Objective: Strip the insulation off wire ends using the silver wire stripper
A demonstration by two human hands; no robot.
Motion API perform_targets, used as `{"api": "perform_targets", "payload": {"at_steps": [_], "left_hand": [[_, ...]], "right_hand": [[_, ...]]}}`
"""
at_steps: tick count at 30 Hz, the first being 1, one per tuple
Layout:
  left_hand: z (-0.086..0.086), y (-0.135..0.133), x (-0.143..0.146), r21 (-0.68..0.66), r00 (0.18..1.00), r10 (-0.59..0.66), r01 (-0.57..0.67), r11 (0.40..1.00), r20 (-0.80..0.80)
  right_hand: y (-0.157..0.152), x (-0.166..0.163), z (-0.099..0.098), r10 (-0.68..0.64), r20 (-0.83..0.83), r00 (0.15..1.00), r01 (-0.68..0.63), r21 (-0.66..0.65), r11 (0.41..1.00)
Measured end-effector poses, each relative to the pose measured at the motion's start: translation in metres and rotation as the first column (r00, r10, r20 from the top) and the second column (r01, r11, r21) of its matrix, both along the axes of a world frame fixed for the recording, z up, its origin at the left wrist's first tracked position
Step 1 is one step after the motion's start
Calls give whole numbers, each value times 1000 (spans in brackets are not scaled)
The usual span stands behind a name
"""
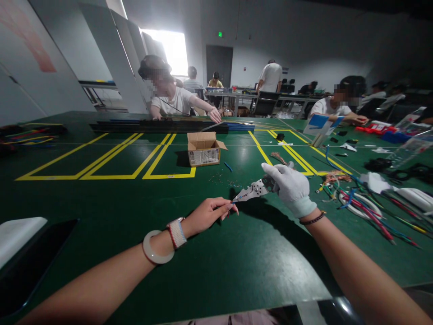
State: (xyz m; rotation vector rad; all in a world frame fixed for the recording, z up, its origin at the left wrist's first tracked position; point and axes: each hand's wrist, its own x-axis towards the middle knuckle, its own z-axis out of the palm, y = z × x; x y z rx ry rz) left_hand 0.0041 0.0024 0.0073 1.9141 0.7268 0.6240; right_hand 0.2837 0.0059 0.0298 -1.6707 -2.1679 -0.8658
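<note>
My right hand [291, 187], in a white glove, is closed round the handles of a metal wire stripper [252, 192] whose jaws point left. My bare left hand [211, 214] pinches a short thin blue wire end [232, 203] right at the tip of the stripper's jaws. Both hands hover just above the green table [135, 216]. A pale bangle and a woven watch strap sit on my left wrist; a dark bead bracelet circles my right wrist.
An open cardboard box [204, 149] stands ahead, with small wire scraps [223, 179] near it. A heap of red, blue and yellow wires [365, 207] lies at the right. A dark phone [30, 262] lies at the left edge. Other people sit at the far side.
</note>
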Motion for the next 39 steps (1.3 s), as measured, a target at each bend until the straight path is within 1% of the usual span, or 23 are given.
{"api": "perform_targets", "payload": {"at_steps": [3,5,7,9,10,11,14,18,21,24,26,28,29,30,31,32,33,34,35,36,37,38,39], "left_hand": [[1,-1,0,-6,1000,3,-3,1000,0],[0,-1,-2,-11,1000,0,0,1000,4],[0,-1,-3,-20,1000,10,-9,1000,18],[-1,1,-2,-47,998,42,-40,998,47],[-1,2,-1,-67,995,67,-62,996,69],[-2,4,1,-90,991,93,-85,992,93],[-3,6,6,-145,979,138,-116,983,150],[-4,7,7,-154,979,132,-108,982,153],[-6,7,5,-140,983,121,-101,985,140],[-7,7,4,-139,989,73,-55,989,125],[-6,6,4,-136,991,54,-37,990,126],[-5,6,4,-136,990,53,-35,990,133],[-5,6,3,-136,990,53,-34,990,134],[-5,6,3,-135,989,53,-35,990,135],[-6,6,3,-132,989,54,-36,991,137],[-7,7,3,-127,988,57,-39,991,141],[-7,7,2,-122,987,64,-46,992,148],[-8,8,2,-117,985,69,-51,992,155],[-9,8,2,-112,984,73,-55,992,162],[-10,9,1,-110,983,78,-60,992,168],[-10,8,1,-111,982,80,-61,992,172],[-10,8,1,-113,982,81,-62,992,173],[-9,8,1,-116,981,80,-60,991,176]], "right_hand": [[2,3,1,25,12,1000,-25,0,1000],[2,11,3,33,-27,999,-33,17,999],[1,22,8,17,-133,991,-4,99,995],[-1,31,13,2,-264,965,64,241,969],[-2,33,16,10,-293,956,79,290,954],[-3,32,18,9,-306,952,82,283,956],[-4,22,19,31,-201,979,12,213,977],[0,9,15,-50,-94,994,63,146,987],[5,8,14,-98,-89,991,108,119,987],[14,2,19,-128,-145,981,136,42,990],[25,-6,26,-99,-210,973,91,-46,995],[43,-19,35,-10,-290,957,-40,-163,986],[53,-26,41,35,-341,939,-122,-236,964],[65,-34,47,53,-411,910,-204,-333,921],[77,-42,52,9,-506,862,-273,-450,851],[89,-49,57,-95,-604,792,-348,-573,742],[101,-57,61,-190,-675,713,-461,-655,598],[113,-63,64,-267,-722,638,-578,-678,454],[123,-69,65,-335,-747,574,-679,-663,315],[132,-74,65,-407,-760,507,-761,-617,203],[140,-78,64,-480,-756,445,-822,-558,118],[146,-82,61,-553,-740,383,-869,-491,56],[150,-85,58,-620,-717,318,-907,-420,21]]}}
